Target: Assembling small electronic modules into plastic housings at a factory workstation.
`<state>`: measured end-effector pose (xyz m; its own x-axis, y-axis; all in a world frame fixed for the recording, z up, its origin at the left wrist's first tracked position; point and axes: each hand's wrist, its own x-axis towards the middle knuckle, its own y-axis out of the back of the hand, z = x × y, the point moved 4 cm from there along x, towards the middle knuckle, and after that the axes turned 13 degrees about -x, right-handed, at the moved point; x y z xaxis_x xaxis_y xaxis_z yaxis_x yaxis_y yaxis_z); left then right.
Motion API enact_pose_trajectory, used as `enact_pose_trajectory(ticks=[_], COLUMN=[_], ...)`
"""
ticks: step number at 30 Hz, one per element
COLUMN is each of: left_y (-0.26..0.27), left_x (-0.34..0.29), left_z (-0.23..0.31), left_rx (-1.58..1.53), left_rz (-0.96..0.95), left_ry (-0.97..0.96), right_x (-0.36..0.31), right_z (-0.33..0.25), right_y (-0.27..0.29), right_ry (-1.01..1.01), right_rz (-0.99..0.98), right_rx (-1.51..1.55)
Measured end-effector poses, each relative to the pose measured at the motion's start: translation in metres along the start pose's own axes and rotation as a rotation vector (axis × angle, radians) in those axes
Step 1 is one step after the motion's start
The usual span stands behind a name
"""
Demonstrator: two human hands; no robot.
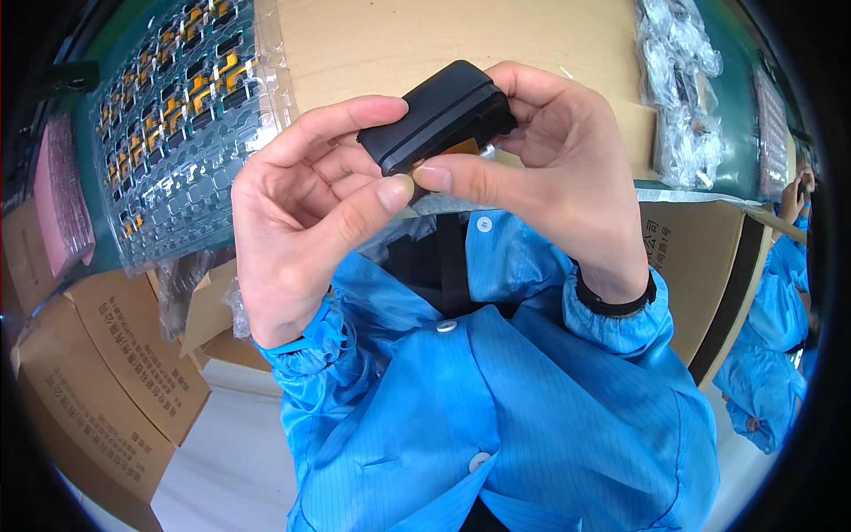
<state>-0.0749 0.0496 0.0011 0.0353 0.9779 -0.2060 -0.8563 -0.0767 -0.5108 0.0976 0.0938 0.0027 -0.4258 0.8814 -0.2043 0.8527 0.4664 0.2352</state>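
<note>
Between my two hands, raised above the table edge, is a black box-shaped plastic device (434,115) with rounded edges and a seam along its side. My left hand (310,195) grips its left end, fingers on top and behind, thumb at the lower corner. My right hand (558,168) holds the right end, its thumb pressed along the lower front side. A small amber-coloured strip (461,147) shows at the device's lower side, just above the right thumb. What lies under both thumb tips is mostly hidden.
On the left lies a clear plastic tray (191,115) of small black-and-orange parts, with a pink stack (66,195) beyond it. Bagged items (678,89) line the right of the tan board (355,44). Cardboard boxes (106,372) stand below; a blue-sleeved co-worker (767,328) is far right.
</note>
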Motion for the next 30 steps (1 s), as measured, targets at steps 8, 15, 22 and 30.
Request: enact_pose_trajectory(ticks=[8,15,22,30], left_y=[0.007,0.006,0.006,0.023], left_x=[-0.005,-0.001,0.001,-0.001], left_z=[0.006,0.011,0.019,0.011], left_rx=[0.125,0.172,0.191,-0.111], left_rz=[-0.06,-0.116,-0.084,-0.008], left_ry=[0.103,0.133,0.097,0.033], right_x=[0.006,0.008,0.008,0.003], right_z=[0.003,0.003,-0.007,-0.004], right_y=[-0.006,-0.008,-0.011,-0.013], right_ry=[-0.103,-0.142,0.018,-0.042], right_rz=[-0.084,-0.131,0.0,-0.066], right_rx=[0.119,0.074,0.056,0.32])
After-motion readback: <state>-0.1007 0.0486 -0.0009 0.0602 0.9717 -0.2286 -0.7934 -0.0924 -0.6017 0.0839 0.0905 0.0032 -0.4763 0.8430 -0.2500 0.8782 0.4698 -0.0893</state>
